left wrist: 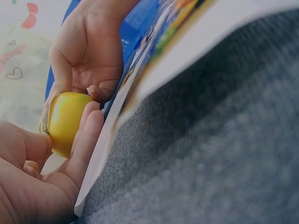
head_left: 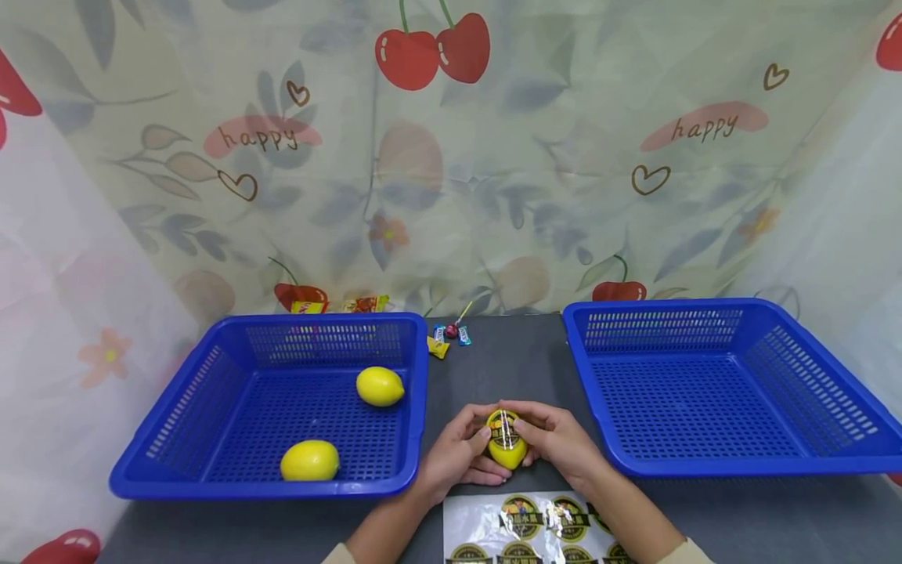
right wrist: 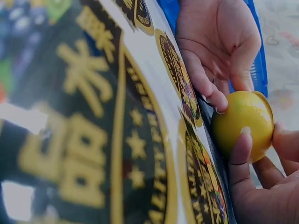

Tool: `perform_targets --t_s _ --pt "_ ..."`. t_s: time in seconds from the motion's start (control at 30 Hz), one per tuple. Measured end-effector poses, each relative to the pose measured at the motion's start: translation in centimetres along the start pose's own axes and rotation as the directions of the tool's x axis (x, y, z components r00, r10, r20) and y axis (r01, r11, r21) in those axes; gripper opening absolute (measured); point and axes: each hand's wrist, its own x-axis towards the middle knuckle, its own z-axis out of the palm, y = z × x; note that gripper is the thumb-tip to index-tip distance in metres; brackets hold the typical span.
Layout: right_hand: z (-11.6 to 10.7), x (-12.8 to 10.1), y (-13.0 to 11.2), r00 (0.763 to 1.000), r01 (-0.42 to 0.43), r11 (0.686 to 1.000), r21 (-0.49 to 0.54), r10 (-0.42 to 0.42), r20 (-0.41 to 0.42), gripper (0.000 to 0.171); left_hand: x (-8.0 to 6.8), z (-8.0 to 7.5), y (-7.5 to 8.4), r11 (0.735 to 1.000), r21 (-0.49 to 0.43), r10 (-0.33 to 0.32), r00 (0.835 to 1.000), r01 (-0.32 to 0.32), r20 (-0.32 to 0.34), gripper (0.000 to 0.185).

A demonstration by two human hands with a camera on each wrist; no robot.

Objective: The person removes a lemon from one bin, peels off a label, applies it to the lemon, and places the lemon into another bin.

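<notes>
Both hands hold one yellow lemon (head_left: 506, 448) just above the dark table, between the two baskets. A round black-and-gold sticker (head_left: 503, 428) lies on its top. My left hand (head_left: 461, 454) cups the lemon from the left with curled fingers, and my right hand (head_left: 553, 442) grips it from the right, fingertips on the sticker. In the left wrist view the lemon (left wrist: 65, 120) sits between thumb and fingers. From the right wrist the lemon (right wrist: 243, 125) shows beside the sticker sheet (right wrist: 117, 140). The sticker sheet (head_left: 524, 533) lies at the table's near edge.
A blue basket (head_left: 176, 439) on the left holds two lemons (head_left: 380, 386) (head_left: 310, 460). A second blue basket (head_left: 810, 423) stands on the right with nothing in it. Small wrapped candies (head_left: 448, 337) lie at the back by the printed curtain.
</notes>
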Motion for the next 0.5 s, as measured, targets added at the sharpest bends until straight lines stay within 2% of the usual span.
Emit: perform_targets --t_s 0.3,0.5 --pt "-0.3 0.02 0.42 1.0 0.011 0.995 0.095 -0.012 0.013 0.042 0.03 0.11 0.14 1.0 0.007 -0.005 1.0 0.005 -0.026 0.034" --pt "-0.31 0.06 0.55 1.0 0.022 0.993 0.114 -0.025 0.019 0.04 0.05 0.11 0.09 1.0 0.017 -0.009 0.999 0.01 -0.041 0.035"
